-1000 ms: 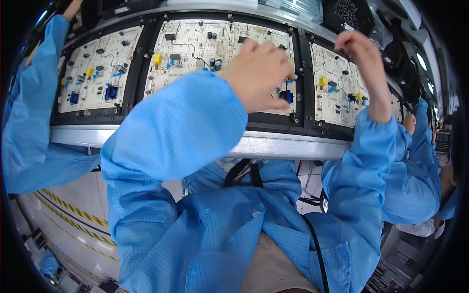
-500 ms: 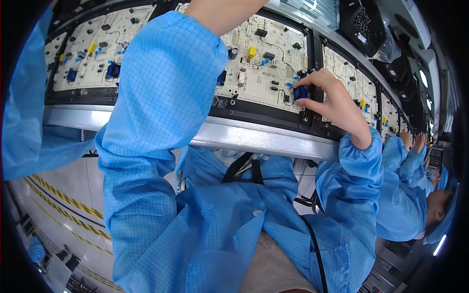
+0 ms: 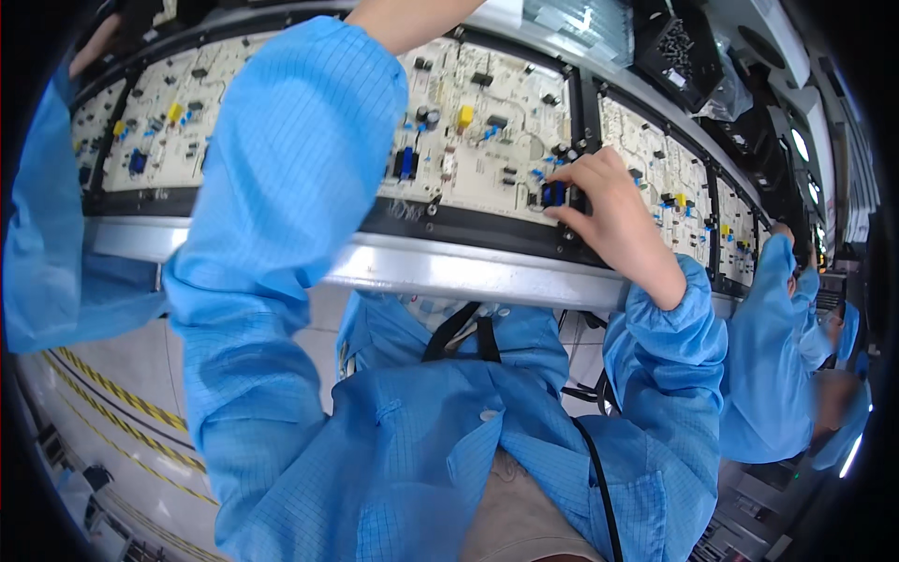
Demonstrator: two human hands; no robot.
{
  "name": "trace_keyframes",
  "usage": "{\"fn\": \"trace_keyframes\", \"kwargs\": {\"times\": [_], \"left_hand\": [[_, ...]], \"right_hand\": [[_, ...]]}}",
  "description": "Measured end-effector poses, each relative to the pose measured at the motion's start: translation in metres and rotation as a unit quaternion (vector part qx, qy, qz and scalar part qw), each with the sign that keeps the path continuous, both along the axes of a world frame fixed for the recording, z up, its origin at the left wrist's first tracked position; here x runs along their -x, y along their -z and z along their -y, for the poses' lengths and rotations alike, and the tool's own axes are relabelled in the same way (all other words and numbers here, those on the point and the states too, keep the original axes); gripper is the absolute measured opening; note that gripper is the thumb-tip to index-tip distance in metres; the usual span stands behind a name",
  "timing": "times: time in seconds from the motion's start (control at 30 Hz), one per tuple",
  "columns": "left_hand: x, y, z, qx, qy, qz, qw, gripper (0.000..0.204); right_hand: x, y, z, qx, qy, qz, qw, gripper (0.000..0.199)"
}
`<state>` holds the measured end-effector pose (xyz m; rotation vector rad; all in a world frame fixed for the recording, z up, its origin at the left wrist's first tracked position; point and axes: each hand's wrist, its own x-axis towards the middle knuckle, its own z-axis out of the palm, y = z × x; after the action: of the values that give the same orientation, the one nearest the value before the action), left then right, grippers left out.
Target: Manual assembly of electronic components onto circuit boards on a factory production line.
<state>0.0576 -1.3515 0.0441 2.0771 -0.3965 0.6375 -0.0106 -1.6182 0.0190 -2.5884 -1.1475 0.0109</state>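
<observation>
My right hand (image 3: 613, 215) grips a small blue-and-black block-shaped component (image 3: 553, 194) between thumb and fingers. The component is at the lower right corner of a cream circuit board (image 3: 478, 183), and whether its underside is fully seated cannot be seen. Another blue-and-black component (image 3: 405, 164) stands on the same board, near its left side. My left forearm, in a blue sleeve, reaches over the boards and out past the top edge, so the left hand itself is outside the picture.
Black frames (image 3: 459, 225) hold a row of populated boards along a metal rail (image 3: 449, 272). A black bin of small dark parts (image 3: 676, 51) sits at the far right. Blue-sleeved co-workers are on both sides, one sleeve (image 3: 42, 215) close on the left.
The boards and my right hand, still on the blue component, have shifted slightly left in the picture. My left forearm has also moved a little left. A co-worker's hand now shows at upper left.
</observation>
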Motion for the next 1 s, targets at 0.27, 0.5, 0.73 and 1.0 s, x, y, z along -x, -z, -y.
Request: {"fn": "trace_keyframes", "kwargs": {"times": [0.27, 0.5, 0.73, 1.0], "left_hand": [[-0.161, 0.035, -0.044, -0.399, -0.179, -0.054, 0.898, 0.049], [-0.188, 0.016, -0.034, -0.486, -0.347, -0.135, 0.791, 0.062], [-0.176, -0.005, -0.057, -0.560, -0.377, 0.170, 0.718, 0.053], [-0.208, -0.010, -0.242, -0.070, -0.259, -0.269, 0.925, 0.040]], "right_hand": [[-0.004, -0.030, 0.026, -0.087, 0.075, -0.128, 0.985, 0.016], [-0.077, -0.020, 0.119, -0.249, 0.215, -0.211, 0.920, 0.017], [-0.122, -0.022, 0.145, -0.271, 0.208, -0.231, 0.911, 0.014], [-0.130, -0.007, 0.160, -0.163, 0.125, -0.143, 0.968, 0.015]]}}
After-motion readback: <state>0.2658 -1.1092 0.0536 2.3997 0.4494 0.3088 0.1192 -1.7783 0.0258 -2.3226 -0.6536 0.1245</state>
